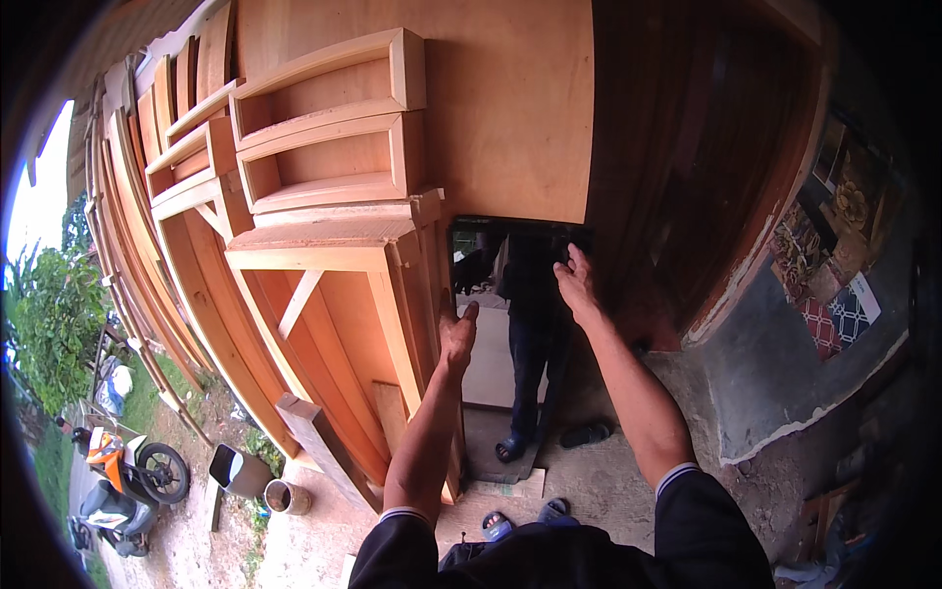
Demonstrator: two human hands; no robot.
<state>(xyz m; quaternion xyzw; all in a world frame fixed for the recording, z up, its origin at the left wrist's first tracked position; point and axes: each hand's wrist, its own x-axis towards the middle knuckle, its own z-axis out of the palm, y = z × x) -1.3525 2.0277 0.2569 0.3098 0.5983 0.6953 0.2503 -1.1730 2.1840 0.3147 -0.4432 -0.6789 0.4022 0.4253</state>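
Observation:
A tall, dark, reflective panel (488,378), like a mirror or tinted glass, stands upright in front of me, mirroring a standing figure's legs and sandals. My left hand (457,337) is at its left edge beside a wooden frame, thumb apart from the fingers. Higher up, at the panel's right edge, my right hand (577,283) has its fingers stretched and apart. Neither hand visibly holds anything; whether they touch the panel I cannot tell.
Unfinished wooden frames (324,257) stack at left, beside leaning boards (128,216). Plywood (510,108) rises behind. A dark door (726,157) stands at right. A loose sandal (586,434), a bucket (287,498), a bin (240,471) and a motorcycle (118,491) occupy the ground.

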